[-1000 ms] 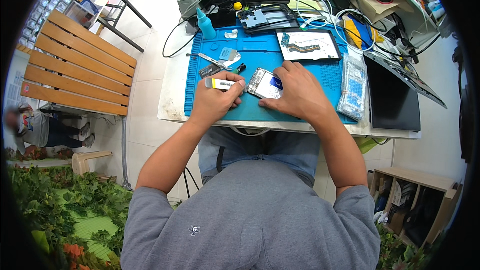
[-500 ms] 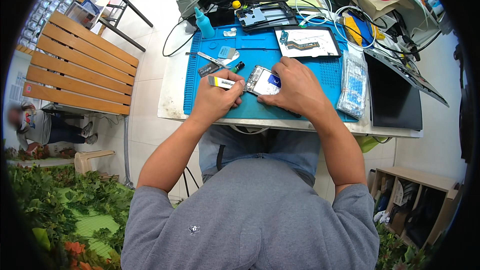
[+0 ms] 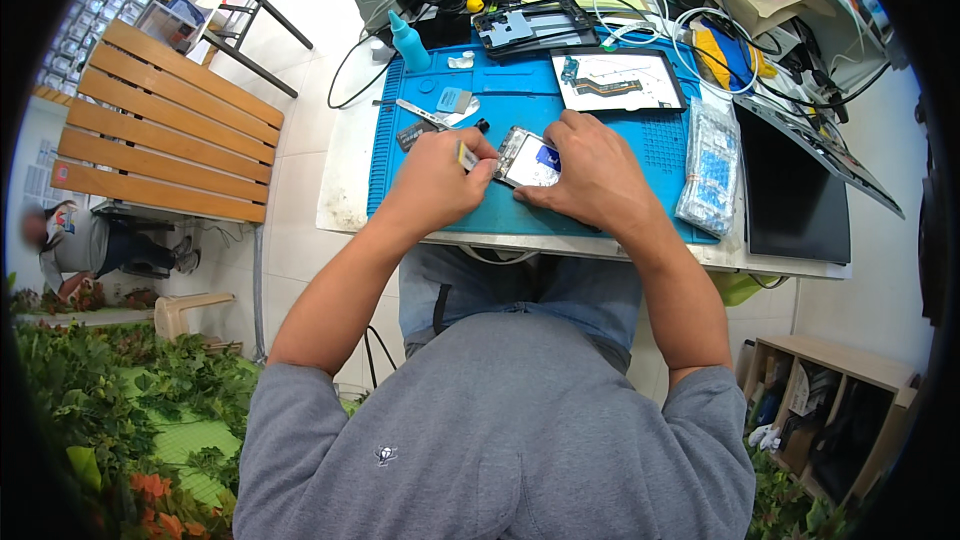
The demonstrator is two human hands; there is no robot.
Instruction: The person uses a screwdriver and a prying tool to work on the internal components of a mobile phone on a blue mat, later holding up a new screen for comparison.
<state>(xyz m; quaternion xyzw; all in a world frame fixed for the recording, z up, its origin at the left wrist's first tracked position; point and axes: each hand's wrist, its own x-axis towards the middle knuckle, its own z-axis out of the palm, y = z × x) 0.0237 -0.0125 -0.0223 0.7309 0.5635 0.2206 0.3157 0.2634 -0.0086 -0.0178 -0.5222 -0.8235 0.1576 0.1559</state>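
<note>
The flat silver phone (image 3: pixel 527 162) is gripped by the right hand (image 3: pixel 592 168), so the slim yellow-white tube (image 3: pixel 466 156) pinched by the left hand (image 3: pixel 437 178) is best steered super gently.

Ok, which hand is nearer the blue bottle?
Left. The left hand is below the blue bottle in view, apart from it; the right hand is farther off, lower right, holding the device.

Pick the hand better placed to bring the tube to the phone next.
Left hand, probably: it holds the tube just left of the phone; the right hand grips the phone's right side.
</note>
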